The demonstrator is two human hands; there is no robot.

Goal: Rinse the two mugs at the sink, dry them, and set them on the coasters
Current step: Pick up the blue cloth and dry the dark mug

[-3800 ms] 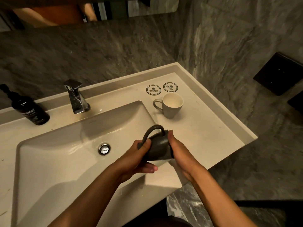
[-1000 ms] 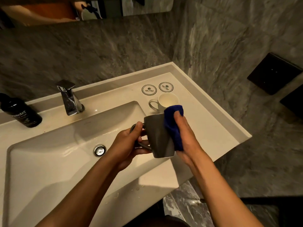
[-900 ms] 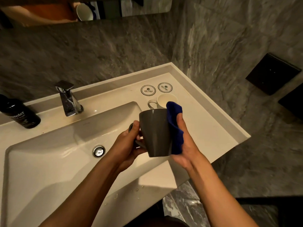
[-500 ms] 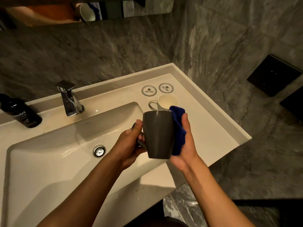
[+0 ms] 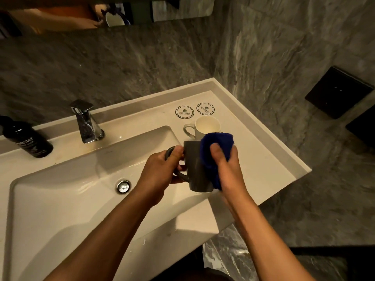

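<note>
Near the centre of the frame the left hand point(image 5: 160, 169) is closed around the handle of the dark grey mug point(image 5: 193, 167), thumb on top of the loop, holding it upright over the sink's right edge. The right hand point(image 5: 227, 167) is curled over a bunched blue cloth point(image 5: 213, 151), pressing it against the mug's right side and rim. The mug is matte, plain, tapering slightly toward its base. Just behind it, right of centre, the white mug point(image 5: 205, 127) stands on the counter point(image 5: 263, 159), handle to the left, inside pale. Beyond that lie two round coasters point(image 5: 194, 110) side by side, bare. Left of centre are the sink point(image 5: 60, 189) with its drain point(image 5: 123, 187), the chrome tap point(image 5: 86, 122), and a black bottle point(image 5: 26, 138) at the left edge
</note>
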